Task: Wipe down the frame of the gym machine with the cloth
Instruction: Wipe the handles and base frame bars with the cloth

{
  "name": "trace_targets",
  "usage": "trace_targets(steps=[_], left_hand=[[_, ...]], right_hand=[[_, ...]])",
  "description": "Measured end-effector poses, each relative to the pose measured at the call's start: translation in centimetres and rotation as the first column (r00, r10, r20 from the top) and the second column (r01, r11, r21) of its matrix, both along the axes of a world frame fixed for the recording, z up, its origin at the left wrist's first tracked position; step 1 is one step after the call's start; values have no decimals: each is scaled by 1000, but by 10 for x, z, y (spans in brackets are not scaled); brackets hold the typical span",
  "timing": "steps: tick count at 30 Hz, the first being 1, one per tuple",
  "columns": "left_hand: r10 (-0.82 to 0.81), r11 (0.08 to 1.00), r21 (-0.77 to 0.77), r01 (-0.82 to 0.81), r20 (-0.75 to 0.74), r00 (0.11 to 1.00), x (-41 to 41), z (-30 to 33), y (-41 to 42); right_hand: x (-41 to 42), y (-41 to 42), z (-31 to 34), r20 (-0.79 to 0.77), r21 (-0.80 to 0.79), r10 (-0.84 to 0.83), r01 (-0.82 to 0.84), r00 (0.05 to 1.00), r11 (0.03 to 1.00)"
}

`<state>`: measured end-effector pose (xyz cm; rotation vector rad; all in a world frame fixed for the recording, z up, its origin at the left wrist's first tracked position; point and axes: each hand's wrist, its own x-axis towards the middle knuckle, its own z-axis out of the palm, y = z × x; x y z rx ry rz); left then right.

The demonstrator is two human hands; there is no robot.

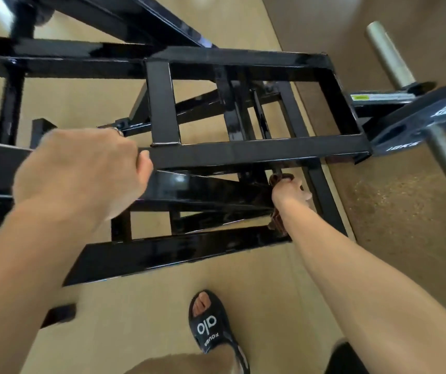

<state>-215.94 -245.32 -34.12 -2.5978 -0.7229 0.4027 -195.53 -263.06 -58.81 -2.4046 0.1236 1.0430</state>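
cloth [277, 221] mostly hidden behind right hand [289, 191]; frame [257, 152] cropped at left edge

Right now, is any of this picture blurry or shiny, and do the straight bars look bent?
Head view: the left hand and the frame's top-left bars are smeared by motion blur; glossy black tubes show pale glare patches; the wide lens bows bars near the edges; the right hand gripping the cloth is fairly sharp.
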Motion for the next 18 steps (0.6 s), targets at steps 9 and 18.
trace_targets(steps=[9, 18], left_hand=[[-95, 979, 187, 78, 79, 992, 3, -59, -81], [-7, 916, 400, 19, -32, 999, 32, -126, -127]], right_hand=[[-20, -17, -16, 267, 34, -4, -5, 964, 999], [-103, -37, 3, 669, 485, -122, -306, 734, 819]])
